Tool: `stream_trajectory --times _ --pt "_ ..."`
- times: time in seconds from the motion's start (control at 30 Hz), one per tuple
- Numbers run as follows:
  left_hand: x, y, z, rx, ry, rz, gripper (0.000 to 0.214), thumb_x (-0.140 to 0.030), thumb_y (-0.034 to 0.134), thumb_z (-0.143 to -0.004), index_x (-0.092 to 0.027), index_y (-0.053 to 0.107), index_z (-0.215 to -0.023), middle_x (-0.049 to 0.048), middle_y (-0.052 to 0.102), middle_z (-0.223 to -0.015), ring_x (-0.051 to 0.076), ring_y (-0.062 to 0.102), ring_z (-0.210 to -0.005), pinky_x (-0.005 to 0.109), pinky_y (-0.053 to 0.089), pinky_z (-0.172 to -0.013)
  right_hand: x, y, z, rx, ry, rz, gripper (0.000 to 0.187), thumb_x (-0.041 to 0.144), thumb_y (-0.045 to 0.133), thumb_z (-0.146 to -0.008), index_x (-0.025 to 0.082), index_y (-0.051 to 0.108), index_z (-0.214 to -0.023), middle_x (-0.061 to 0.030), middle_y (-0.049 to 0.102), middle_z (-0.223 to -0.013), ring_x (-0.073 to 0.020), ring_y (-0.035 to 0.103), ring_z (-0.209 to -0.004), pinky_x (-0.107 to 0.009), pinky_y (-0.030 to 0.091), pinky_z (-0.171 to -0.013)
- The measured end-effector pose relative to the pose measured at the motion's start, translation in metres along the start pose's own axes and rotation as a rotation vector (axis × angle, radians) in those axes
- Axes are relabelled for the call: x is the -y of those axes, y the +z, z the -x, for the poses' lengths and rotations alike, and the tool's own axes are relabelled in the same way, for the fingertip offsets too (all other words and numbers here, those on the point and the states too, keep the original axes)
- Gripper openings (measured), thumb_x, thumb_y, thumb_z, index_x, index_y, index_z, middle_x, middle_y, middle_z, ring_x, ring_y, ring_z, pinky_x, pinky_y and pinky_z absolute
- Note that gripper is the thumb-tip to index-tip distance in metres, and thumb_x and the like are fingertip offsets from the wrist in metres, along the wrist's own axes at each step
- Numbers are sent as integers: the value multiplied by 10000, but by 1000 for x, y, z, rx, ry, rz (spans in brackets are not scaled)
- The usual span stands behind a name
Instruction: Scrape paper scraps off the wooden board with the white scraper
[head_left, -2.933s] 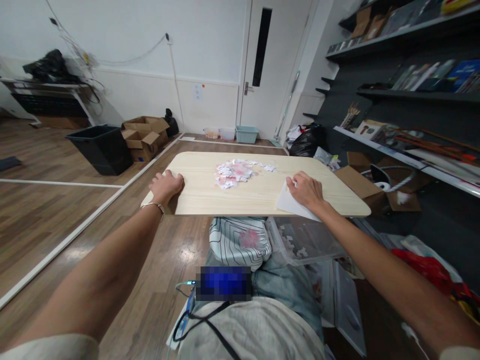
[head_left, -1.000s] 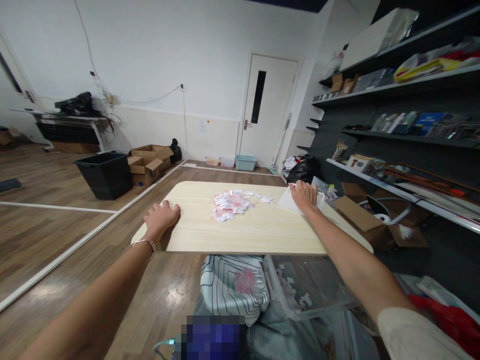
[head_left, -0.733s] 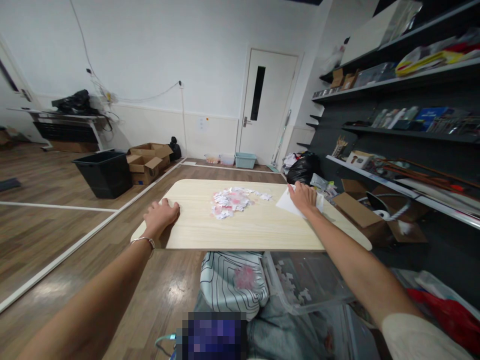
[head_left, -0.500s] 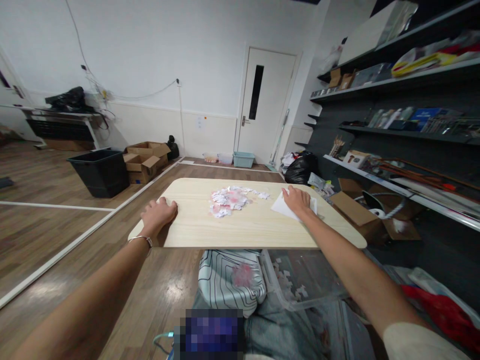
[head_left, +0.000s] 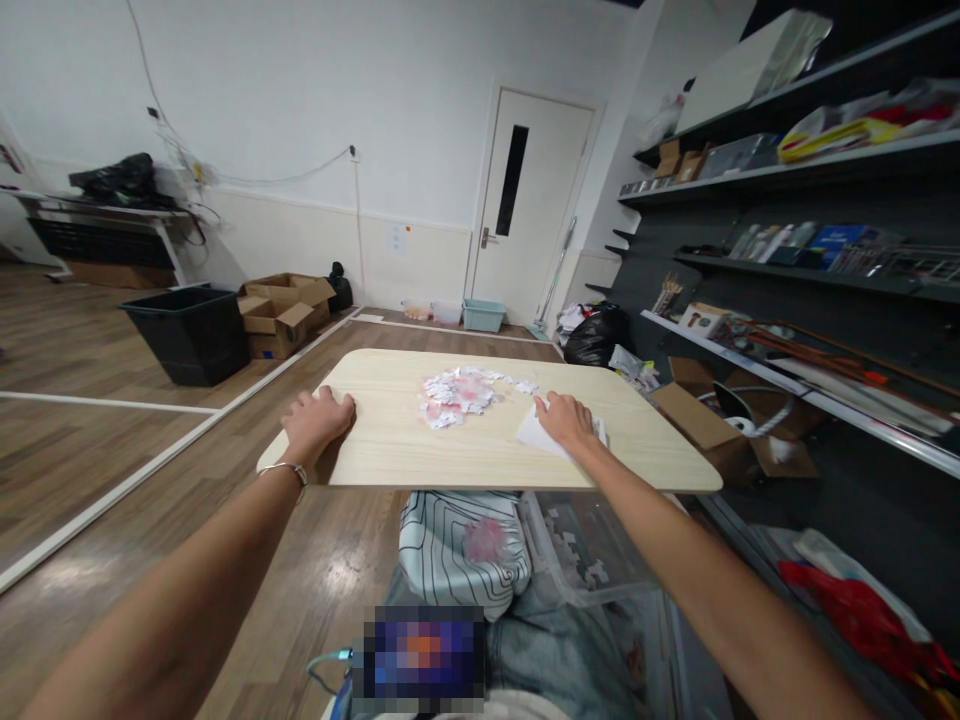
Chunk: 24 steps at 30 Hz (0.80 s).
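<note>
My left hand point(head_left: 316, 425) is at the left side of a small pale wooden table point(head_left: 405, 460), its thumb over the top and its fingers curled at the edge. On the tabletop lies a loose heap of torn white paper scraps point(head_left: 457, 395), some tinted pink. To the right of this heap, my right hand point(head_left: 570, 420) is closed on a flat white sheet of paper point(head_left: 534, 437), resting against the tabletop. Part of the sheet is hidden under the hand.
Below the table are a striped cloth point(head_left: 457, 560) with a pink patch and a clear plastic box point(head_left: 574, 585) holding white pieces. A black bin point(head_left: 187, 340) and cardboard boxes point(head_left: 281, 315) stand left. Loaded shelves point(head_left: 795, 270) and an open carton point(head_left: 697, 415) are right.
My right hand has slid the white paper left across the tabletop, nearer to the scraps. My left hand stays at the table's left edge. The view has shifted slightly.
</note>
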<state>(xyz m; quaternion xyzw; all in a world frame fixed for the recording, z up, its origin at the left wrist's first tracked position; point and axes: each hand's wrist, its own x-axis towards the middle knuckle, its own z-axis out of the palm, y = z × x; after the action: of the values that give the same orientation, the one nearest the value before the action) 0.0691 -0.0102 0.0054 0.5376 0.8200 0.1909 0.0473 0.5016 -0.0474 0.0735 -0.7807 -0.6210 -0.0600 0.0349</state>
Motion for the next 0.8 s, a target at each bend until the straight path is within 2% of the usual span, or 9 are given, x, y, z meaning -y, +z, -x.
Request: stream_trajectory --times 0.17,0.43,0.67,0.8 --pt "0 -1 2 4 9 4 812 -540 308 -1071 -19 626 -1605 415 601 -1587 554 611 -1444 670 490 -1129 12 2 15 32 -12 -22 564 511 430 -1205 169 812 -1442 -248 831 -1421 -366 801 -1347 -414 588 -1065" --pt "-1 -4 1 18 -9 22 795 -554 346 -1082 -33 629 -1611 407 592 -1610 547 598 -1468 663 472 -1167 29 -1 37 52 -25 -41 565 512 419 -1207 179 817 -1430 -256 830 -1413 -370 803 -1340 -422 587 -1060" --pt "-3 -10 8 29 -5 16 769 -506 371 -1098 -5 605 -1632 419 593 -1602 560 589 -1483 679 477 -1165 59 -3 73 69 -150 -112 508 517 467 -1208 198 829 -1367 -219 859 -1358 -354 826 -1279 -384 579 -1010" --pt "-5 -15 10 35 -4 22 732 -491 404 -1116 3 615 -1613 420 587 -1614 558 575 -1506 681 456 -1197 66 -4 89 68 -213 -113 485 527 470 -1212 217 830 -1310 -187 862 -1372 -339 820 -1270 -363 563 -993"
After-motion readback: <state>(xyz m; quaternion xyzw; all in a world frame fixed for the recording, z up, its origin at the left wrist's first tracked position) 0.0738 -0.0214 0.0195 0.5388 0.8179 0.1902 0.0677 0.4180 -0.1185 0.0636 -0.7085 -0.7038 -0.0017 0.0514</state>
